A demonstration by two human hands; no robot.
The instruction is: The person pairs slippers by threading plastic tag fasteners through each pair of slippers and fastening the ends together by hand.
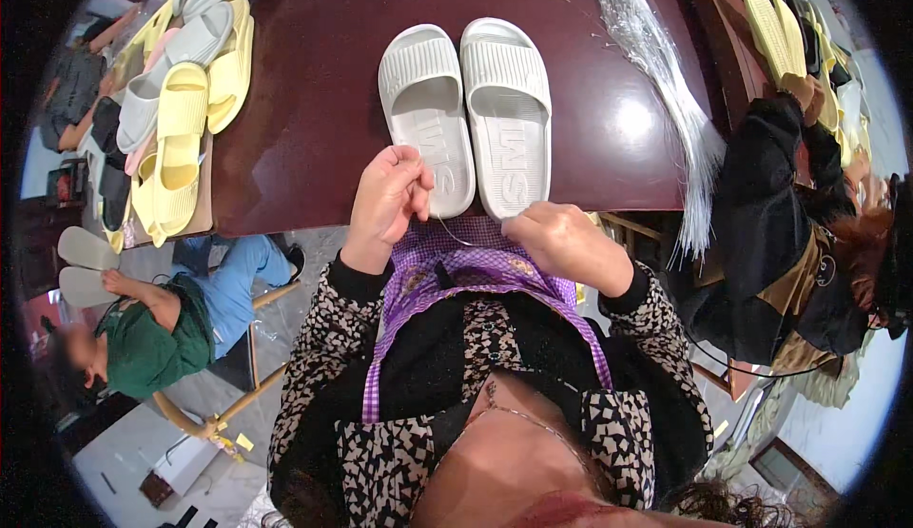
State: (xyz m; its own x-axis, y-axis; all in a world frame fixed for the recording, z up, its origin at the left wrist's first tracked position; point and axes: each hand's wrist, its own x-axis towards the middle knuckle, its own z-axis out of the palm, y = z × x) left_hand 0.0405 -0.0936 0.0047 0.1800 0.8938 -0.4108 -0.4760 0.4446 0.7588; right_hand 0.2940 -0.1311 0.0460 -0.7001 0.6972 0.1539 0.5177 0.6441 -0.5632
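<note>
A pair of pale grey slide slippers lies side by side before me, toes pointing away: the left slipper [425,114] and the right slipper [509,119]. My left hand [388,195] is closed in a pinch beside the heel of the left slipper. At the right slipper's heel my right hand [568,244] is closed, its fingertips near the sole's edge. A thin clear strand [461,242] curves between the two hands, just below the heels. Its ends are hidden in or near my fingers.
The dark red table [314,81] has a bundle of clear plastic strands [656,52] hanging over its near right edge. Yellow slippers [179,147] and grey ones are piled at the left. One person [157,338] sits at the left holding pale soles; another [761,233] works at the right.
</note>
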